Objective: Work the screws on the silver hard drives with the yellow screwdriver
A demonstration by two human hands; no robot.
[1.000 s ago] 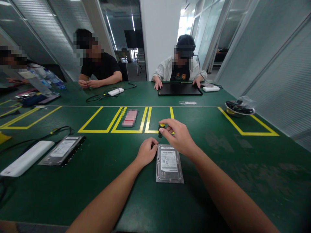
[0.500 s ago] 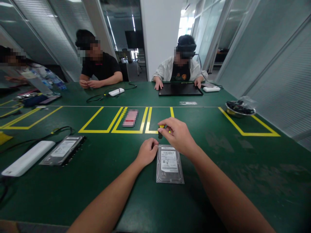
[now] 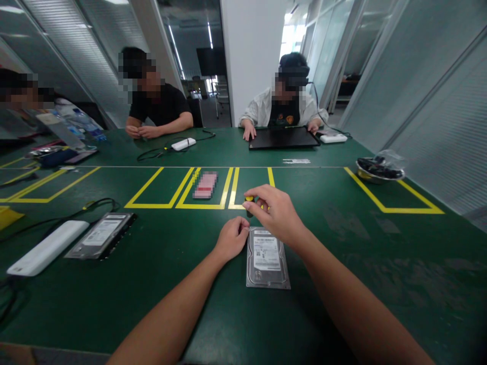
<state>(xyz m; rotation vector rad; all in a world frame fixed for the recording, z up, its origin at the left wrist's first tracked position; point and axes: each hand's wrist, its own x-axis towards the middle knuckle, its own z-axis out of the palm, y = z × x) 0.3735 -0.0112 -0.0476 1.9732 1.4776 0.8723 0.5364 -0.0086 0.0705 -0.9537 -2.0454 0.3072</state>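
My right hand [image 3: 276, 215] pinches a small screwdriver [image 3: 249, 204] by its yellow-topped black handle, fingertips closed on the cap, tool upright over the far left corner of the hard drive [image 3: 267, 257]. The drive lies flat, label up, on the green table [image 3: 342, 284], dead centre in front of me. My left hand [image 3: 230, 238] rests at the drive's 10 o'clock edge, fingers curled together against it (what they press I can't tell). A second drive [image 3: 99, 235] sits at 9 o'clock, well apart.
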